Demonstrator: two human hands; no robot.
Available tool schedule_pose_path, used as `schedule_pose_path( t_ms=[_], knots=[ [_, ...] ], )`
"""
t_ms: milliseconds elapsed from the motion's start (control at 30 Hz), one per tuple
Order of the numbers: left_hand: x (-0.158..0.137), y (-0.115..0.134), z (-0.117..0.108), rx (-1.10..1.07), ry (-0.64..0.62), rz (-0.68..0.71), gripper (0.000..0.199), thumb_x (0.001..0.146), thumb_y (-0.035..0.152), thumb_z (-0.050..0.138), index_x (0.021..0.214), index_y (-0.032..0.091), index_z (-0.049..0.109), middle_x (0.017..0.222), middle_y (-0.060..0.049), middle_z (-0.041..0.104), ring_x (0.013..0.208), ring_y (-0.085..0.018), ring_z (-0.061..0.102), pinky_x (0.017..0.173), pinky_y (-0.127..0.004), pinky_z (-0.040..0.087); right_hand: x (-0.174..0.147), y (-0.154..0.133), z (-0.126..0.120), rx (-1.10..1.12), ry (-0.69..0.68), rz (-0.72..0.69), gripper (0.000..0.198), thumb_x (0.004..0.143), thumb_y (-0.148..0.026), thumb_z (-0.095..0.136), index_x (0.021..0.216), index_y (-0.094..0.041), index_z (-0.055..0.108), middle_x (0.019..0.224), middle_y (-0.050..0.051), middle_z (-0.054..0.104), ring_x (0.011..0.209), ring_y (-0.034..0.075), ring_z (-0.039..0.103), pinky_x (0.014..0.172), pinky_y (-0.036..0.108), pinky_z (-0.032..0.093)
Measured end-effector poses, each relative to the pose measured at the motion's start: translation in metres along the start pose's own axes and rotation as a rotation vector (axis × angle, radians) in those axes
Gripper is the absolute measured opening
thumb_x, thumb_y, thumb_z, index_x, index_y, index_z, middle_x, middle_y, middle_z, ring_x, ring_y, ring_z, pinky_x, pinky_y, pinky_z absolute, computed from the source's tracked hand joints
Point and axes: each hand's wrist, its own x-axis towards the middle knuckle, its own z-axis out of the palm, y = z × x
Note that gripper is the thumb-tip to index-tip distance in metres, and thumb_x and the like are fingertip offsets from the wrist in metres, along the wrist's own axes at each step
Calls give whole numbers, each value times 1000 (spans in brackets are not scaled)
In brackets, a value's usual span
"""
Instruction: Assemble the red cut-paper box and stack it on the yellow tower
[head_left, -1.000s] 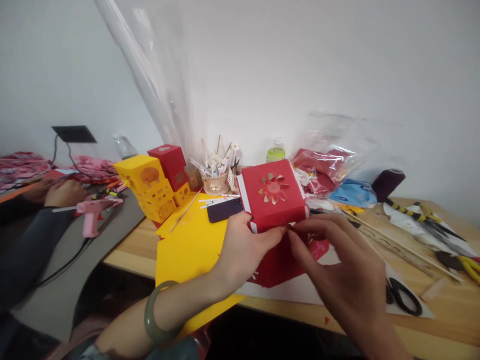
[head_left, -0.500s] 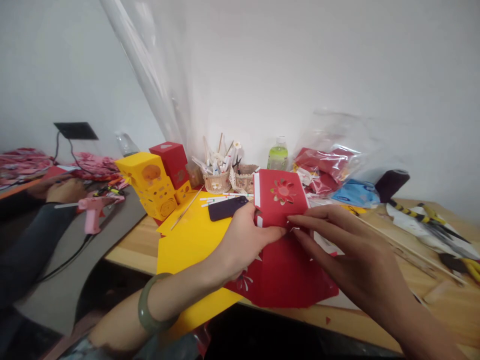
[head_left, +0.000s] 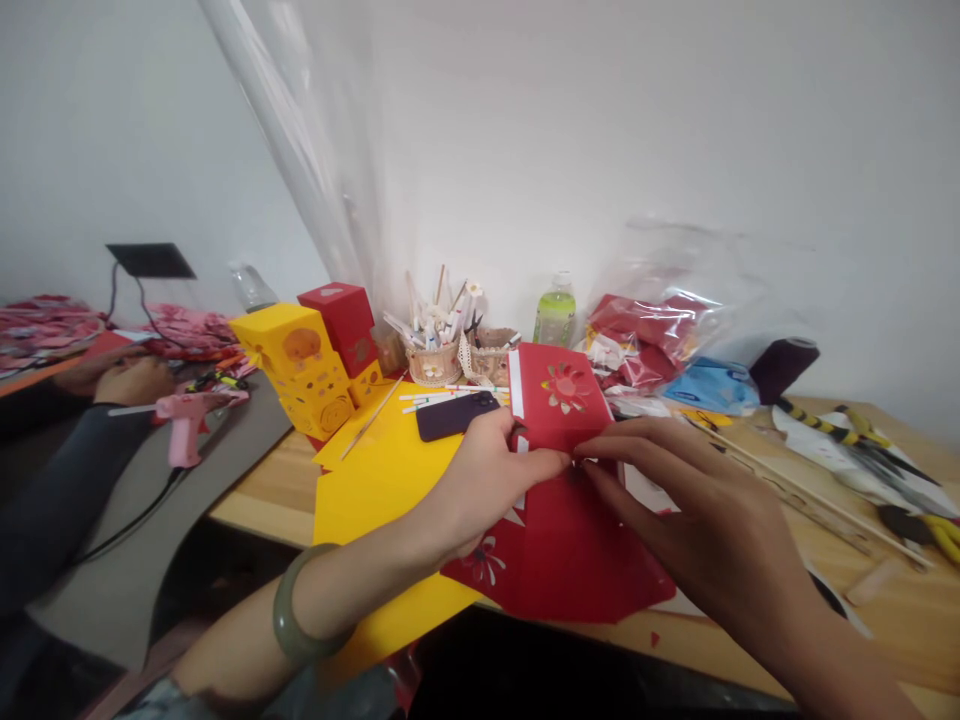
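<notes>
A folded red card sheet (head_left: 592, 565) with white edge strips lies in front of me. Its raised panel carries a cut-out flower, and another cut-out shows at the lower left. My left hand (head_left: 487, 475) grips the card at the fold, thumb on top and the other fingers behind it, partly hidden. From the right, my right hand (head_left: 690, 495) pinches at the same fold with thumb and fingertips, close to the left thumb. A tiny white bit shows between those fingertips; I cannot make out what it is. Yellow card (head_left: 386, 515) lies under the left forearm.
A dark phone (head_left: 454, 416) and markers lie behind my left hand. Yellow boxes (head_left: 300, 375), a red box (head_left: 345, 325), pen baskets (head_left: 433, 362) and a bottle (head_left: 555, 312) stand behind. Pliers (head_left: 919, 530) lie right. At left, another person's hands work near a pink glue gun (head_left: 184, 425).
The red card's raised panel has tipped and shifted slightly downward, and its near edge sits a little lower. Both hands keep nearly the same place at the fold.
</notes>
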Motion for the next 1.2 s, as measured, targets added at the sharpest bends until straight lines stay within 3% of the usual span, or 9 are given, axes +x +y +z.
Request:
schedule_pose_path(
  t_ms=[400, 667, 833, 1200],
  knots=[
    [1, 1, -2, -157, -29, -17, 13, 68, 14, 66, 80, 13, 67, 72, -4, 68, 62, -14, 62, 63, -26, 48, -4, -3, -4, -4, 8, -39, 17, 84, -13, 58, 96, -25, 60, 89, 2, 69, 74, 14, 65, 66, 27, 52],
    [1, 3, -4, -318, -12, -87, 6, 72, 15, 64, 76, 11, 67, 72, -4, 70, 60, -11, 62, 62, -24, 48, -9, -1, -10, 6, 90, 68, 18, 84, -14, 59, 99, -24, 61, 91, 4, 66, 81, 17, 63, 71, 30, 51],
    [4, 2, -6, -355, 52, -72, 7, 75, 16, 64, 79, 10, 65, 72, -3, 67, 62, -12, 60, 63, -24, 47, -19, -1, -4, -14, 103, 82, 23, 82, -11, 60, 100, -25, 61, 86, 4, 64, 76, 18, 62, 67, 32, 49],
    [2, -4, -4, -543, 68, -44, 8, 81, 13, 57, 83, 11, 65, 80, -4, 71, 66, -12, 65, 67, -23, 50, -33, -5, 16, -190, 129, 68, 30, 82, -14, 59, 111, -23, 64, 90, 7, 64, 75, 19, 60, 64, 33, 51]
  ],
)
